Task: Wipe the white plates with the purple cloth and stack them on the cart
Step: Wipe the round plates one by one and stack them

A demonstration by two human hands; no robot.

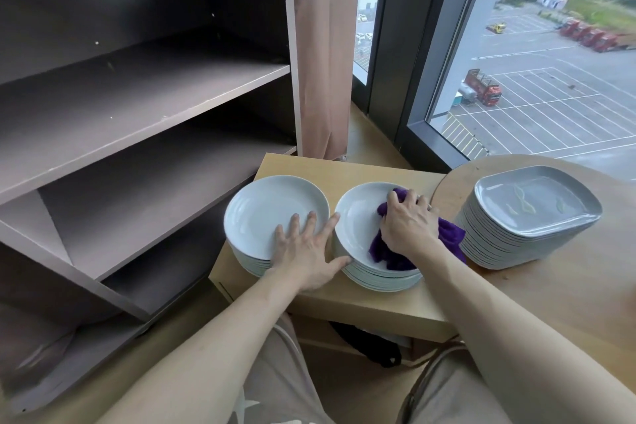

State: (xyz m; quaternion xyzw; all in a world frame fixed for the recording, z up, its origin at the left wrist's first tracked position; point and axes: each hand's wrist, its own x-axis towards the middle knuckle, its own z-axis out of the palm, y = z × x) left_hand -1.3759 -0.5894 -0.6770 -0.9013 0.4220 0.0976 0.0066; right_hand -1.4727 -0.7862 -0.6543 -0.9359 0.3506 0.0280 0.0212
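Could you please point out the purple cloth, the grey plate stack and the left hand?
purple cloth [451,234], head view, on its outer fold.
grey plate stack [550,193], head view, on the top plate's face.
left hand [306,251], head view, on the back of the hand.

Bench [344,169] front filled: left plate stack [261,206] and right plate stack [358,217] just beside each other; bare strip behind them. Shelf unit [148,96] crowds the left side, grey plate stack [530,213] the right.

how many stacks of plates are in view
3: the left white stack on the cart under the left hand, the right white stack beside it under the purple cloth, the grey stack on the round table. None looks hidden.
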